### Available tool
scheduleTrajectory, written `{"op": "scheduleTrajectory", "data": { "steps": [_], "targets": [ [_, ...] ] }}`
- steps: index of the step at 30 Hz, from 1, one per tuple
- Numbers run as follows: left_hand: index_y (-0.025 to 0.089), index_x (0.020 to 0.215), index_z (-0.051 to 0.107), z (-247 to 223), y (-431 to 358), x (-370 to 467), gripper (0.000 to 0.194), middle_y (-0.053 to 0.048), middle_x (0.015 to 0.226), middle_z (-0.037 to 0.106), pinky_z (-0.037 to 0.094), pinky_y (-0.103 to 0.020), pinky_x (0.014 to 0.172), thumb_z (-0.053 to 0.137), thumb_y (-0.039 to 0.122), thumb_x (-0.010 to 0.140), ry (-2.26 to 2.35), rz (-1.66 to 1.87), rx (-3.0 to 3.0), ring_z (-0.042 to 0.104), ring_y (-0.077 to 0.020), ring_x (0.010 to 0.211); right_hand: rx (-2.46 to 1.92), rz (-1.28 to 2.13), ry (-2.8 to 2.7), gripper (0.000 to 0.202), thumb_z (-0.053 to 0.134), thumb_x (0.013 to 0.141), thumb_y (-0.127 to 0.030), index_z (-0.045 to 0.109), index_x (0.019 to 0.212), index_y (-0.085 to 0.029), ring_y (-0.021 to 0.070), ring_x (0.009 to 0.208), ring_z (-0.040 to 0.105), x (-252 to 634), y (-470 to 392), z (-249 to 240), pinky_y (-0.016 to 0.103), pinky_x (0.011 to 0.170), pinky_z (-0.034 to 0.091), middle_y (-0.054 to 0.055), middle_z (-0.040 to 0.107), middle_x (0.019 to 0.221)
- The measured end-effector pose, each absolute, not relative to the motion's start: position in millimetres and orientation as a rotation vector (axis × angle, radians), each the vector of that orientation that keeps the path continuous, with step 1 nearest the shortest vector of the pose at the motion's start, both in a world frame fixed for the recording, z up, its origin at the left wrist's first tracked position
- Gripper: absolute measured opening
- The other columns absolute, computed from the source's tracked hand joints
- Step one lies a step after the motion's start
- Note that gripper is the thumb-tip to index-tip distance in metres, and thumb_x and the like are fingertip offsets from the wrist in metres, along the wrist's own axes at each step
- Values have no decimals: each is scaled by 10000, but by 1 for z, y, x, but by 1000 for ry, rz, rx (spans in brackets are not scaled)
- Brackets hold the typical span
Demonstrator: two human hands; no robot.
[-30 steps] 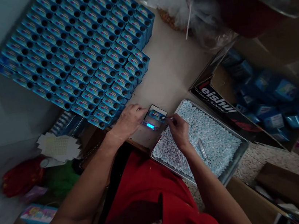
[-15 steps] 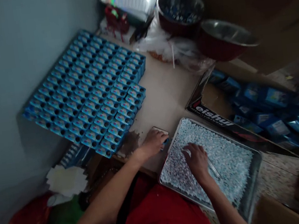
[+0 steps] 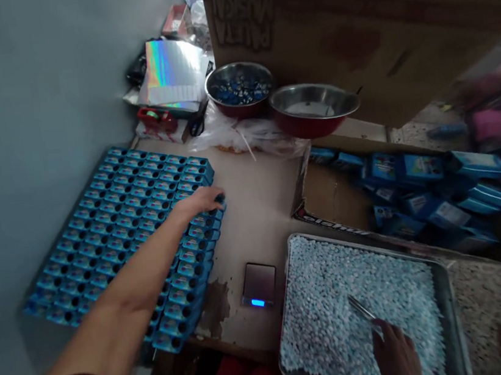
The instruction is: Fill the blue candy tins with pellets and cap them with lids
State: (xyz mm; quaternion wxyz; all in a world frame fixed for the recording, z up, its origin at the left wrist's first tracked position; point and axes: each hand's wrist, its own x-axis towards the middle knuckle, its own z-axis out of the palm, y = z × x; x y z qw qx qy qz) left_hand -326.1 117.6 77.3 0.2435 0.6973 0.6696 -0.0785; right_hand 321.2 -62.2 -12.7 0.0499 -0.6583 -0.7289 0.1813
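Left hand (image 3: 204, 199) curled closed on a blue box (image 3: 221, 202) at the right edge of box rows (image 3: 111, 202), left on the counter (image 3: 252, 202), right hand (image 3: 396, 353) pinching a metal tool (image 3: 361, 307) over pale pellets (image 3: 328, 288), near right.

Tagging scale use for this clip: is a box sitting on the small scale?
No, the scale has a bare top and lit display, while the left hand is at the rows of boxes.
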Motion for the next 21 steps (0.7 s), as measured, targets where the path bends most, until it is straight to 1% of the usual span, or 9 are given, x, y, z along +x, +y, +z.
{"op": "scheduleTrajectory", "data": {
  "steps": [2, 4, 6, 9, 11, 13, 16, 19, 21],
  "targets": [
    [171, 1171, 666, 76, 107, -329, 347, -104, 1213, 720, 444, -354, 996, 688, 310, 854, 1856, -201, 1849, 650, -252, 1128, -2037, 703, -2137, 261, 508, 729, -345, 717, 882, -322, 405, 767, 683, 339, -67, -24, 584, 732, 521, 134, 712, 813],
    [167, 1203, 663, 78, 101, -303, 335, -118, 1262, 701, 448, -395, 1029, 624, 309, 902, 1924, -44, 1883, 656, -253, 1137, -2019, 789, -2079, 285, 512, 725, -316, 717, 922, -330, 396, 796, 688, 347, -69, -30, 566, 741, 532, 130, 718, 854],
    [168, 1178, 678, 85, 105, -253, 294, -113, 1219, 716, 477, -394, 1014, 591, 267, 915, 1892, 196, 1974, 669, -242, 1111, -2002, 775, -2020, 263, 492, 777, -313, 704, 931, -318, 368, 826, 687, 345, -70, -29, 529, 759, 539, 120, 716, 881],
    [205, 1098, 710, 106, 129, -156, 217, -69, 1110, 744, 513, -356, 969, 582, 254, 929, 1565, 545, 2179, 680, -219, 1053, -2051, 672, -1884, 246, 435, 895, -340, 661, 924, -247, 291, 774, 663, 341, -65, -24, 427, 729, 528, 105, 694, 848],
    [230, 1063, 718, 122, 154, -91, 185, -50, 1075, 744, 519, -344, 941, 578, 264, 945, 1390, 708, 2271, 677, -208, 1013, -2116, 598, -1862, 250, 424, 952, -314, 649, 990, -213, 246, 781, 640, 343, -58, -23, 357, 723, 498, 97, 680, 881],
    [230, 1032, 716, 133, 186, -32, 157, -53, 1043, 734, 515, -356, 917, 591, 257, 940, 1380, 775, 2323, 661, -220, 998, -2156, 559, -1961, 220, 444, 962, -224, 658, 1005, -211, 220, 840, 624, 347, -53, -21, 312, 749, 461, 91, 668, 948],
    [192, 980, 690, 133, 241, 40, 118, -89, 1030, 699, 498, -389, 920, 653, 187, 868, 1524, 667, 2370, 623, -266, 1030, -2164, 551, -2171, 181, 527, 940, -148, 674, 863, -219, 220, 921, 585, 351, -48, -17, 298, 796, 406, 80, 640, 947],
    [142, 1108, 634, 115, 298, 90, 323, -146, 1184, 630, 469, -398, 964, 686, 106, 791, 1608, 435, 2385, 578, -295, 1132, -2107, 610, -2258, 161, 557, 935, -121, 662, 847, -205, 228, 932, 559, 350, -46, -10, 307, 813, 372, 83, 646, 935],
    [121, 1273, 556, 98, 332, 115, 569, -190, 1356, 529, 419, -434, 1046, 770, 160, 748, 1603, 312, 2381, 498, -339, 1268, -2053, 740, -2252, 181, 520, 943, -87, 661, 917, -198, 223, 905, 562, 349, -45, -3, 310, 812, 364, 72, 669, 901]
  ]
}}
